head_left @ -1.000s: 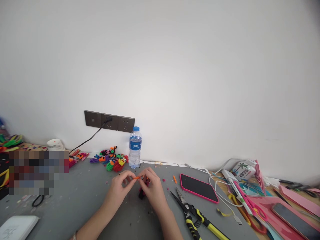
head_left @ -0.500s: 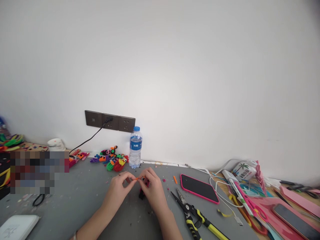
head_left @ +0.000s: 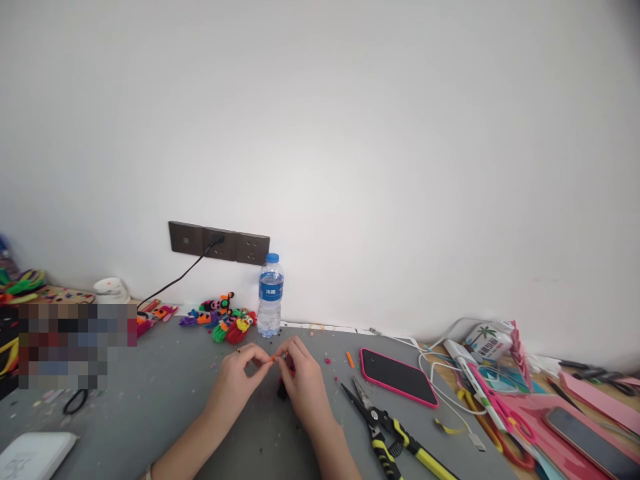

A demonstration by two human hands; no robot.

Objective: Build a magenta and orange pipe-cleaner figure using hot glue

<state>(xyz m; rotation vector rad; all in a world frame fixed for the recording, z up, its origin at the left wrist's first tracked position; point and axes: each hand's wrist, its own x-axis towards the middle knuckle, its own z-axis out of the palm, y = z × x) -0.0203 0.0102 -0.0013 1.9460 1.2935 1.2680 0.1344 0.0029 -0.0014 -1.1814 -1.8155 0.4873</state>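
Note:
My left hand (head_left: 235, 381) and my right hand (head_left: 306, 385) meet over the grey tabletop, both with thumb and fingertips pinched together. Between them they grip a small orange piece (head_left: 273, 360), perhaps a bit of pipe cleaner; most of it is hidden by the fingers. A dark, partly reddish fuzzy thing (head_left: 283, 391) shows at the inner side of my right hand; whether that hand holds it I cannot tell. Right of my right hand lie spring-loaded snips (head_left: 375, 420) with black and yellow handles, blades apart.
A water bottle (head_left: 271, 297) stands against the wall beside colourful fuzzy figures (head_left: 235, 323). Rightward are a pink-cased phone (head_left: 399, 377), a short orange strip (head_left: 350, 359), white cables and a second phone (head_left: 595, 443). A white box (head_left: 37, 457) sits at front left.
My fingertips have shifted very slightly around the orange piece, and less of it shows between them. Both hands stay in nearly the same place. The view has turned a little.

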